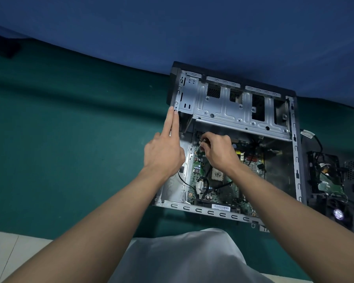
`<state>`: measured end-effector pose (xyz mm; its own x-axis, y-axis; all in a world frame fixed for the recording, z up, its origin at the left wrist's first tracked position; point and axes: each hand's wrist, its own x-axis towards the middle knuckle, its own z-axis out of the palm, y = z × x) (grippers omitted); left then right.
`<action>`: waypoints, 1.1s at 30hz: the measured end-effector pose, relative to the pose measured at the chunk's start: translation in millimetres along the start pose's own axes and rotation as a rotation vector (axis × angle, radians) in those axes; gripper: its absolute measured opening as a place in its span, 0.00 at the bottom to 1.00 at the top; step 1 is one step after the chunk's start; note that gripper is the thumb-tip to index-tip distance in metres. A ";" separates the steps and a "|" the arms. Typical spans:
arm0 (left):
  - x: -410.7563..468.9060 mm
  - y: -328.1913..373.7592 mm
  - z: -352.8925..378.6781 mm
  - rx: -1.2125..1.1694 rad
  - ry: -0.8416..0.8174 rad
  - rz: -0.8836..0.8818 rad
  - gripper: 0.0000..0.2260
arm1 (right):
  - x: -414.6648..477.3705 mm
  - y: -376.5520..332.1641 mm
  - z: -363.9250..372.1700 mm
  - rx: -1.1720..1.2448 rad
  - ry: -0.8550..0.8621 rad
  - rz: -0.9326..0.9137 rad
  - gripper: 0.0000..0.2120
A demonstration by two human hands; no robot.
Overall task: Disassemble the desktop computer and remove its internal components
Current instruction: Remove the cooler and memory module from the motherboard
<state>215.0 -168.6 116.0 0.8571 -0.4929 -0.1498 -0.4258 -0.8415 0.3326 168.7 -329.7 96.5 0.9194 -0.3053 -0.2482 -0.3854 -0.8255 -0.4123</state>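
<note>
Here we have the desktop computer case (233, 111) lying open on its side on the green table mat (70, 139), its motherboard (213, 193) exposed. Our left hand (164, 154) reaches along the case's left edge, its fingers straight and close together and their tips touching the metal frame. Our right hand (219, 152) hovers over the board's upper left corner, fingers curled tight around a slim screwdriver (200, 145). Just beside the case on the right lie a drive in a black bracket (325, 180) and a fan (338, 214).
</note>
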 end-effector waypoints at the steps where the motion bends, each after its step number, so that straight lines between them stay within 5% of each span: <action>1: 0.1 -0.1 0.3 -0.001 0.000 0.001 0.38 | 0.2 -0.9 -0.6 -0.010 -0.009 0.005 0.10; 10: 0.2 0.4 1.3 -0.026 0.006 -0.008 0.39 | 14.2 -11.1 -12.0 -0.230 -0.090 0.022 0.18; 20: -1.0 0.1 1.8 -0.056 0.018 -0.010 0.38 | 31.4 -15.4 -13.1 -0.345 -0.271 0.076 0.13; 33: -0.2 -0.7 4.8 -0.057 0.029 -0.009 0.39 | 35.2 -4.7 -24.9 -0.387 -0.417 -0.296 0.17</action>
<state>213.7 -169.0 111.3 0.8693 -0.4778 -0.1264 -0.4013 -0.8317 0.3836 204.8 -348.4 111.5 0.8443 0.1081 -0.5248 0.0086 -0.9820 -0.1884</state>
